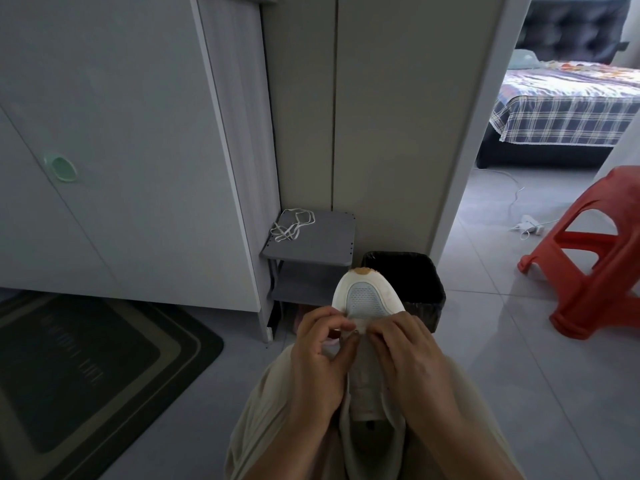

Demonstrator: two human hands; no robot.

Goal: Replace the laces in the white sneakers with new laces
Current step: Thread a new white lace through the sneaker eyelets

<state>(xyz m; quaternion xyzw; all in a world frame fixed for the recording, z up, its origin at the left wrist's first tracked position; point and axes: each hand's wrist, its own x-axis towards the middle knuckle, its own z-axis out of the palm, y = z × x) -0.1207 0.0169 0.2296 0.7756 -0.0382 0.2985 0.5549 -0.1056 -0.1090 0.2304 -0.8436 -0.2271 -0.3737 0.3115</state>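
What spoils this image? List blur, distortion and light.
Head view: the wide-angle lens bows the cabinet edges; light is dim and flat nearby, brighter over the bed; the left hand, right hand and sneaker look slightly soft; faint sheen on the floor at right.

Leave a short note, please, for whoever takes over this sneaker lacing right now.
Left hand: fingers pinch the sneaker near its front eyelets.
Right hand: pinches the same spot from the other side.
The sneaker lies on the lap, toe pointing away. Loose laces lie on the grey shelf ahead.
Done: the tongue seems bare of lace; whether the shelf laces are old or new cannot be told.
Left: thread the new lace. The second sneaker is not in view.
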